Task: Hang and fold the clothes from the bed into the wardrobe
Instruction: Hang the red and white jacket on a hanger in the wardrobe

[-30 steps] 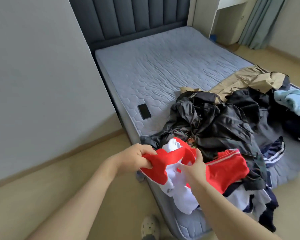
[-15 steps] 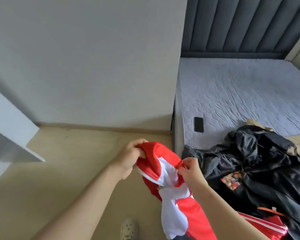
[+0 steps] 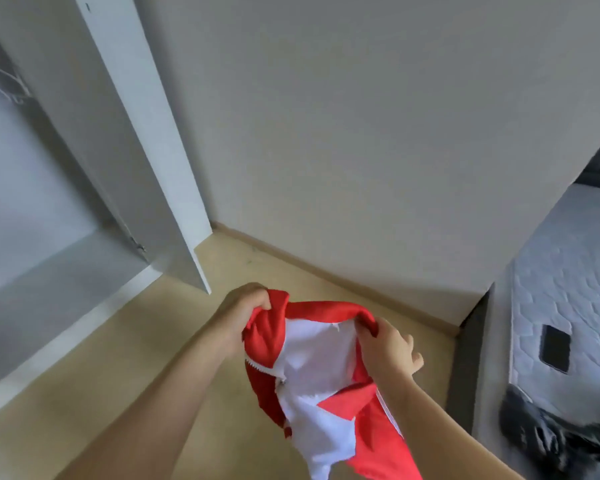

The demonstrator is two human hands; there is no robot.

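A red jacket with a white lining (image 3: 317,368) hangs in front of me over the wooden floor, its collar spread between both hands. My left hand (image 3: 244,310) grips the collar's left end. My right hand (image 3: 387,344) pinches the collar's right end, with its outer fingers loose. The white wardrobe (image 3: 49,265) stands open at the left, with wire hangers (image 3: 9,83) on its rail. The bed (image 3: 568,282) shows at the right edge, with a black garment (image 3: 555,434) on its near corner.
The wardrobe's open door (image 3: 146,143) juts out toward me at the left. A black phone (image 3: 555,348) lies on the mattress. A grey wall fills the middle, with bare wooden floor (image 3: 153,341) below it.
I have turned left from the bed toward the wardrobe, carrying the red jacket away from the pile. My hands have pulled the collar wider apart.
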